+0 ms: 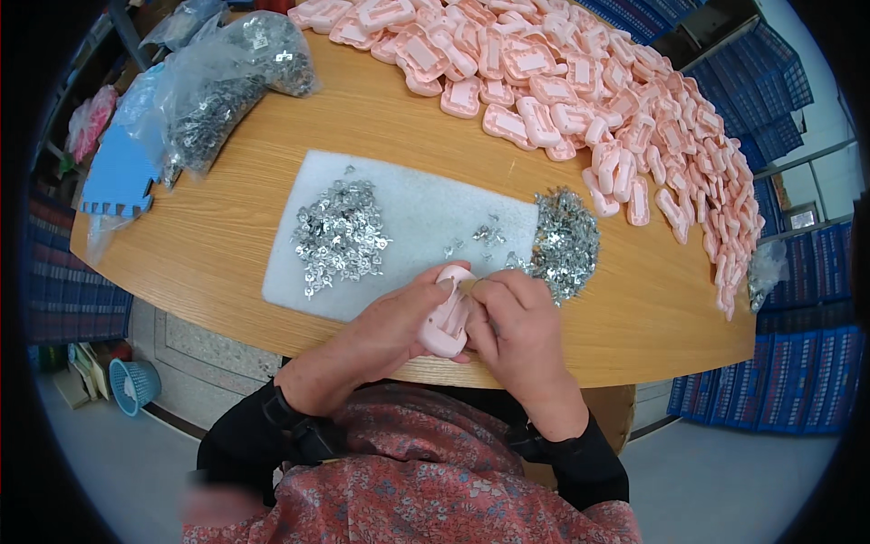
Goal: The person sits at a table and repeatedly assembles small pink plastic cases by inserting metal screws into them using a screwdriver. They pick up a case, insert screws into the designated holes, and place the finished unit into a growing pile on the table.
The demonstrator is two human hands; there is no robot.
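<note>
My left hand (385, 328) is closed around a pale pink plastic shell (443, 334), its hollow side facing up, over the table's near edge. At the shell's upper right end, my right hand (527, 335) pinches with thumb and forefinger; whatever is between those fingertips is too small to make out. Beyond the hands lies a white foam sheet (426, 204). On its left part sits a heap of small shiny metal clips (340, 238), with a few loose clips (489, 232) nearer the right. A second heap of metal pieces (567, 243) borders the sheet's right edge.
A large pile of pink shells (553, 86) spreads over the table's far and right side. Clear bags of metal parts (213, 113) and a blue foam mat (118, 172) lie at the far left. Blue stacked trays (770, 381) and a light-blue basket (134, 388) stand beyond the table (199, 249).
</note>
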